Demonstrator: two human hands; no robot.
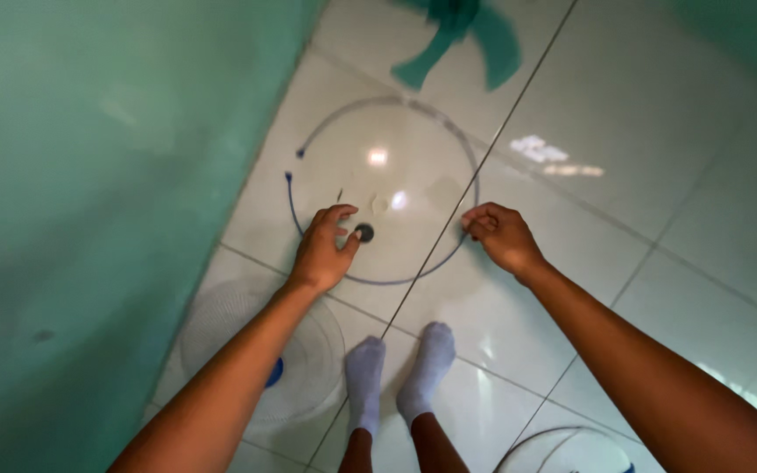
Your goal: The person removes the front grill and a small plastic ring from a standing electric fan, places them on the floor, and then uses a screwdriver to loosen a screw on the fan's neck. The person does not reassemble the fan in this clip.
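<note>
Lying flat on the tiled floor (659,175), a thin dark ring (464,229) passes under both hands. Left hand (324,250) has its grip nearly closed, fingertips pinching a small dark knob (364,232) inside the ring. Right hand (501,236) is curled shut on the ring's right edge.

The light is soft and a bit green, and the shiny floor tiles (624,289) show white spots of glare near the middle and top. The green wall (89,219) looks smooth and blurry. Straight lines bend near the edges, and the shadows are faint.
</note>
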